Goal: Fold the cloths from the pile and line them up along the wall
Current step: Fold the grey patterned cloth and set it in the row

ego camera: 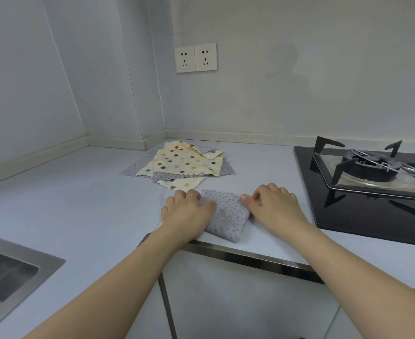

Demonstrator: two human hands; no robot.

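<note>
A: Nearest the camera, what do you see?

B: Two bare forearms coming in from 6 o'clock, crossing the metal-trimmed counter edge [250,256]. The left hand [185,211] and right hand [273,204] sit on either end of a folded grey cloth [228,215] with small dots.

A: How are the fingers?

B: The left hand's fingers are curled over the cloth's left end, thumb lying on top of the fabric, so it grips that end. The right hand's fingers are bent, thumb tip touching the cloth's right end; it seems to pinch that edge, though the fingertips are tucked under and hard to read.

A: And the cloth itself?

B: It lies flat on the pale countertop [79,204] near the front edge, a compact rectangle tilted slightly.

A: The rest of the cloths?

B: The pile [182,162] is at 12 o'clock from the hands, near the back wall [299,69]: cream cloths with coloured dots over grey ones, unfolded, edges scalloped.

A: Anything else?

B: A black gas hob [373,182] at 3 o'clock, a steel sink [10,272] at 8 o'clock, and a double wall socket [196,58] above the pile.
</note>
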